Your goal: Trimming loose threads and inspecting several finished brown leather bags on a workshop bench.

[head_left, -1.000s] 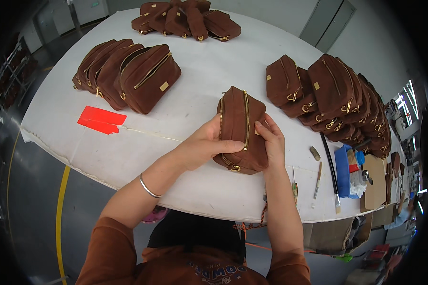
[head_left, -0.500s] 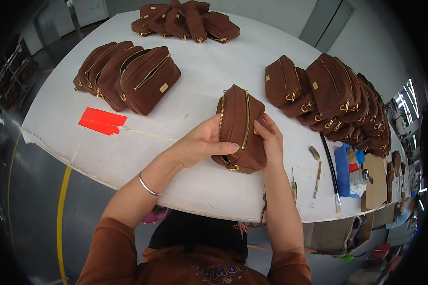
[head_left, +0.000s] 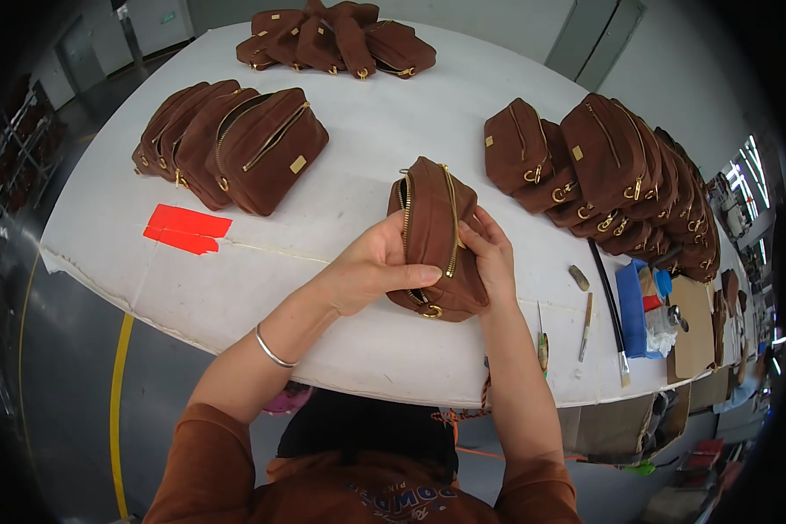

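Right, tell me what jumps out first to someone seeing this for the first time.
First, the brown zipped pouch at the table's near edge, clasped by the left hand and the right hand. Next, the rows of matching brown pouches: one row at the left, a longer one at the right, a pile at the far edge. A bright red strip stands out on the white table.

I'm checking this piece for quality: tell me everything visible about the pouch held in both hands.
The pouch is brown, of suede-like fabric, boxy, with a gold zipper over its top and a gold ring at the near end. It stands on the white table near the front edge, zipper up. The left hand clasps one side, the right hand the other.
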Demonstrator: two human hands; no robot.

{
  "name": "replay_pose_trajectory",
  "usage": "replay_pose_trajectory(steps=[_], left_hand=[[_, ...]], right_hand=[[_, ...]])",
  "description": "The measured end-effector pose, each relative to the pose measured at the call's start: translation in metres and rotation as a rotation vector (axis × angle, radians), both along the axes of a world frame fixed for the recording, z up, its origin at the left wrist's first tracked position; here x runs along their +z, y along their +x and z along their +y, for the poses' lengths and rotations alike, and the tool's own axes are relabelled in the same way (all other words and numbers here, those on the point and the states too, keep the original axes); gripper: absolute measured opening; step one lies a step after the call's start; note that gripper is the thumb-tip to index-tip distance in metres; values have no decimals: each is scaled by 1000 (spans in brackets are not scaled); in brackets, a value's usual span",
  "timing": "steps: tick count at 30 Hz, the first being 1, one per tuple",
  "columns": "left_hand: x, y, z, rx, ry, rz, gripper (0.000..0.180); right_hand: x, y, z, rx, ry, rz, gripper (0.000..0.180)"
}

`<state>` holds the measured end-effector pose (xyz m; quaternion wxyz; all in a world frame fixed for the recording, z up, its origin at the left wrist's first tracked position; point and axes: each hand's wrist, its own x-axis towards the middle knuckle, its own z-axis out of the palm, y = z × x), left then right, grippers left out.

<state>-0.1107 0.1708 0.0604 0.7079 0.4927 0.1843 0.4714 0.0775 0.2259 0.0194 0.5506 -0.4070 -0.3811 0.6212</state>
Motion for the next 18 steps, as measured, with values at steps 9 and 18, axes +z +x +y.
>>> replay_pose_trajectory(steps=[9, 18], left_hand=[[2, -2, 1, 14, 10, 32, 72], [1, 4, -1, -22, -47, 26, 74]], right_hand=[[-11, 9, 9, -5, 43, -94, 62], [20, 20, -8, -242, 268, -699, 41]])
